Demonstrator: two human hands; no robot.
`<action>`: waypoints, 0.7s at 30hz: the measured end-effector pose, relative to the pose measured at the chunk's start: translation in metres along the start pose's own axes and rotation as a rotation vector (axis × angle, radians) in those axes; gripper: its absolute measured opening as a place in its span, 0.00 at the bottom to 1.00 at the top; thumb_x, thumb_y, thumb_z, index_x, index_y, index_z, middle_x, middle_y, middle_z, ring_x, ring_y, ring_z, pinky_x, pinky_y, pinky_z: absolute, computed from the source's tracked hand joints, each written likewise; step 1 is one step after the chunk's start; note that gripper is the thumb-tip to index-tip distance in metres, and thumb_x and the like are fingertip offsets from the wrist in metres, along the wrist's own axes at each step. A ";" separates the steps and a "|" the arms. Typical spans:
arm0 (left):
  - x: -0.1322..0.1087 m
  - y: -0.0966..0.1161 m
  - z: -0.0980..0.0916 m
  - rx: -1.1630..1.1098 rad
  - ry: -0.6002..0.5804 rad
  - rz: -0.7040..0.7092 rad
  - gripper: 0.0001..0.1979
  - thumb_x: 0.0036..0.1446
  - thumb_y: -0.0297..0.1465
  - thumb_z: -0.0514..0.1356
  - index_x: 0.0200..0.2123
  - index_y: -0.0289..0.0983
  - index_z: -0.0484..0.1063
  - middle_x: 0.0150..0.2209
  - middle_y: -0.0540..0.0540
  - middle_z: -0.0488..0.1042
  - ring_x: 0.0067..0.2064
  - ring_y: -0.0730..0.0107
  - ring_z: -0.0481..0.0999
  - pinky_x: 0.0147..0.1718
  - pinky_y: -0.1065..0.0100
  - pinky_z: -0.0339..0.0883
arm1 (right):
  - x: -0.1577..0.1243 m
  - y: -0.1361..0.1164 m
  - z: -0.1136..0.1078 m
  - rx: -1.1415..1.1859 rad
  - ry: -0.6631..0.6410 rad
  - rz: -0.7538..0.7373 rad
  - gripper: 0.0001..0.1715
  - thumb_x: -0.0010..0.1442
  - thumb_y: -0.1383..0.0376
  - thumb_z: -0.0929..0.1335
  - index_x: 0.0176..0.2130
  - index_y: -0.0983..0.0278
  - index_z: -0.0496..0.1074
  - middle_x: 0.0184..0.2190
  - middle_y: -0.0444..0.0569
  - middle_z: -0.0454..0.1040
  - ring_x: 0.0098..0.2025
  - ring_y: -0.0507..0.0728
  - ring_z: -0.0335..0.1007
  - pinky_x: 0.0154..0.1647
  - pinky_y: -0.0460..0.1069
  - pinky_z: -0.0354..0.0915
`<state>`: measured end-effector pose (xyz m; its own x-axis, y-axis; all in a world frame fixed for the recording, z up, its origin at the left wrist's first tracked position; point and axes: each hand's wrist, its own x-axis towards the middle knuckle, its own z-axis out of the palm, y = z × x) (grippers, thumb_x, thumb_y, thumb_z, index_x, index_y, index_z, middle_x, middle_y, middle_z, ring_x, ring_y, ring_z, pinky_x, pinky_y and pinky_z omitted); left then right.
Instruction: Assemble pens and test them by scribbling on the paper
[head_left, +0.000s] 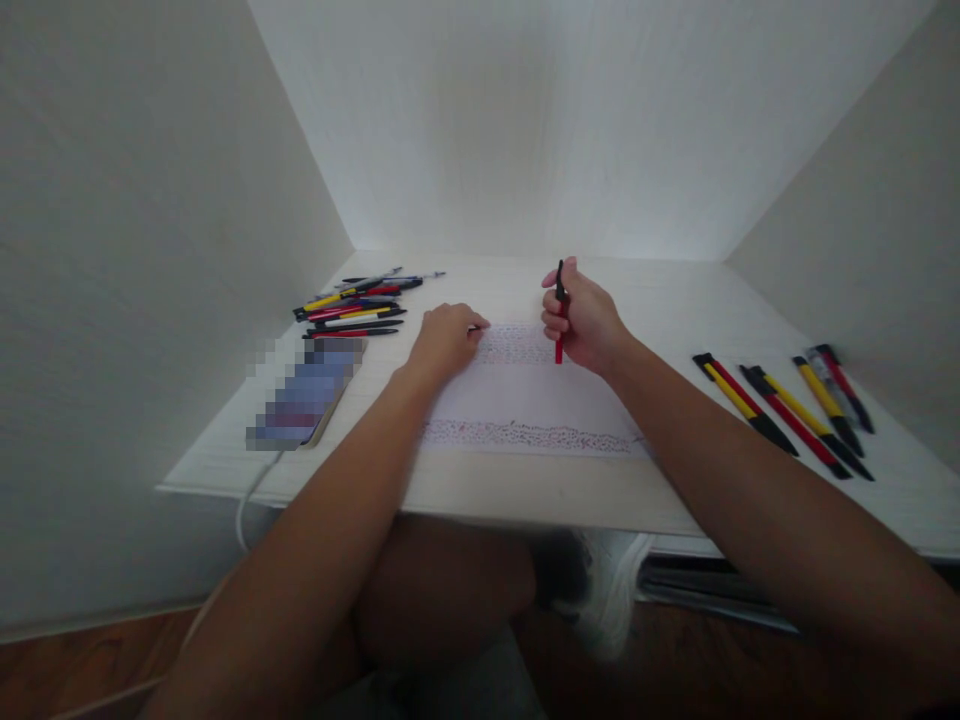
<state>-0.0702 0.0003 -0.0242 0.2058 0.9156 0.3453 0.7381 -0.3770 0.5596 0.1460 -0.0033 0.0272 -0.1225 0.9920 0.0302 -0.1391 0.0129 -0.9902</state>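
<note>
White desktop (525,487), boxed in by three pale walls: left wall (150,250), back wall (525,120), right wall (862,150). Inside that bay: one sheet of paper (525,395), two bands of small handwritten marks on it, one at its far end, one along its near edge, bare strip between. One red-and-black pen (559,345) stands nearly upright over the paper's far band, gripped in the right hand (585,315), fingers curled round it, red end down; can't tell if it touches the sheet. Left hand (448,338) sits at the paper's far left corner, fingers bent inward; something dark at the fingertips, can't tell what or whether it's held. Left of the paper, beyond the phone: pile of pens (352,319), roughly a dozen, overlapping, exact count not readable. Phone (307,395): one, left of the paper, screen pixelated, one white cable (251,495) by its near end. Right of the paper: row of pens (795,420), about seven, yellow, red and grey with black parts.
</note>
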 end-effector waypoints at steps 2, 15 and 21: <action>0.000 0.003 -0.001 0.104 -0.020 0.038 0.11 0.58 0.23 0.60 0.39 0.38 0.83 0.44 0.38 0.80 0.48 0.53 0.76 0.58 0.49 0.64 | -0.003 -0.003 -0.001 -0.019 -0.062 0.034 0.29 0.64 0.35 0.67 0.40 0.57 0.70 0.20 0.38 0.56 0.20 0.50 0.45 0.21 0.49 0.47; -0.009 0.041 -0.027 -0.650 0.394 -0.147 0.08 0.58 0.29 0.68 0.41 0.34 0.82 0.41 0.40 0.82 0.42 0.63 0.81 0.47 0.60 0.77 | -0.013 -0.001 -0.001 -0.208 -0.342 -0.034 0.12 0.60 0.56 0.73 0.35 0.63 0.79 0.26 0.47 0.70 0.22 0.49 0.54 0.22 0.50 0.47; -0.010 0.046 -0.029 -0.720 0.417 -0.156 0.13 0.49 0.28 0.73 0.40 0.34 0.81 0.38 0.41 0.82 0.39 0.64 0.81 0.44 0.60 0.79 | -0.012 0.005 0.001 -0.395 -0.327 -0.213 0.11 0.58 0.57 0.75 0.35 0.63 0.79 0.37 0.52 0.81 0.26 0.51 0.66 0.22 0.50 0.55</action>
<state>-0.0566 -0.0303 0.0202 -0.2228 0.8915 0.3944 0.1196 -0.3766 0.9186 0.1463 -0.0151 0.0222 -0.4392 0.8726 0.2136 0.1774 0.3173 -0.9316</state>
